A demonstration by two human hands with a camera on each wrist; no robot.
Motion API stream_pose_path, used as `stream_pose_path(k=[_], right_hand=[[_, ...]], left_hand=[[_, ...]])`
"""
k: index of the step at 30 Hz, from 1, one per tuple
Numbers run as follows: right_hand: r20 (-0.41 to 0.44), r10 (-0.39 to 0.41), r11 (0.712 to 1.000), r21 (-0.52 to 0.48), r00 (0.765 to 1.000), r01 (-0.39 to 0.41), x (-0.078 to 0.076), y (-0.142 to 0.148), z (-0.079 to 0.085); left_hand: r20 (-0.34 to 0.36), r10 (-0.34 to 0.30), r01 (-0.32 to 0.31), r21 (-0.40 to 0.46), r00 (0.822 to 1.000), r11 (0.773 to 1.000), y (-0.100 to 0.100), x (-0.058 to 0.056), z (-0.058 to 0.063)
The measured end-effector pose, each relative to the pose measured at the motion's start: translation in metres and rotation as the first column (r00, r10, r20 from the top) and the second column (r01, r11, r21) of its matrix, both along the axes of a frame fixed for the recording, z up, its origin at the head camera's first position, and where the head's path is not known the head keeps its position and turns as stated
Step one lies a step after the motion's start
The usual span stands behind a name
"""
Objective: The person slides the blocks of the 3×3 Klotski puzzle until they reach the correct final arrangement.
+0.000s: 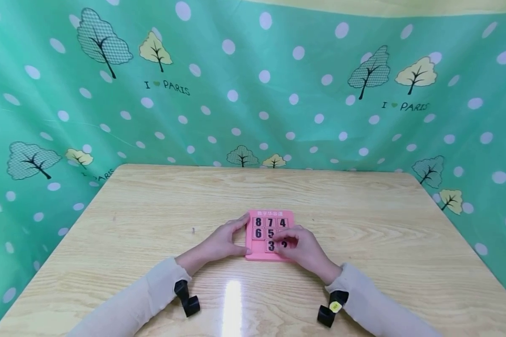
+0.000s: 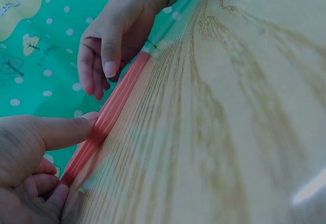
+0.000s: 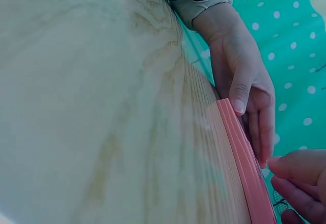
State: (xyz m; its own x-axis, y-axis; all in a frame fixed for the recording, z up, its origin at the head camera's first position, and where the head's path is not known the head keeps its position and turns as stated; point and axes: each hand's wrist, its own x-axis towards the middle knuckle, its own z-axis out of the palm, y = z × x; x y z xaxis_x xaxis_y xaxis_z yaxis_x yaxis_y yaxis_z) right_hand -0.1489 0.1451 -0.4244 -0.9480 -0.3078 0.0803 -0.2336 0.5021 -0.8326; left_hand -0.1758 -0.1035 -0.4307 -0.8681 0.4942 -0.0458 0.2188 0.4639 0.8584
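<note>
A pink sliding number puzzle (image 1: pixel 264 228) lies flat on the wooden table, with black numbers on its square tiles. Its top row reads 8, 7, 4; below are 6 and 5, then an open slot left of the 3. My left hand (image 1: pixel 219 241) holds the puzzle's left side, thumb at the lower corner and fingers near the upper one. Over the right side, my right hand (image 1: pixel 307 250) has thumb and fingertips on the lower tiles, partly hiding them. In the left wrist view the puzzle's edge (image 2: pixel 114 102) shows side-on, with the left thumb (image 2: pixel 66 131) against it.
The wooden table (image 1: pixel 173 196) extends around the puzzle, with a bright light reflection (image 1: pixel 233 304) near its front. A green dotted curtain (image 1: pixel 253 93) with printed trees hangs behind and at the sides. Black wrist devices (image 1: pixel 187 299) sit on both sleeves.
</note>
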Motion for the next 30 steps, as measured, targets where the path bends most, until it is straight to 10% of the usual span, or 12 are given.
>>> stream_pose_path(k=[30], right_hand=[[-0.052, -0.02, 0.998, 0.057, 0.998, 0.023, 0.003, 0.0022, -0.0038]], left_hand=[[-0.017, -0.001, 0.001, -0.004, 1.0, 1.0, -0.0007, 0.0002, 0.0002]])
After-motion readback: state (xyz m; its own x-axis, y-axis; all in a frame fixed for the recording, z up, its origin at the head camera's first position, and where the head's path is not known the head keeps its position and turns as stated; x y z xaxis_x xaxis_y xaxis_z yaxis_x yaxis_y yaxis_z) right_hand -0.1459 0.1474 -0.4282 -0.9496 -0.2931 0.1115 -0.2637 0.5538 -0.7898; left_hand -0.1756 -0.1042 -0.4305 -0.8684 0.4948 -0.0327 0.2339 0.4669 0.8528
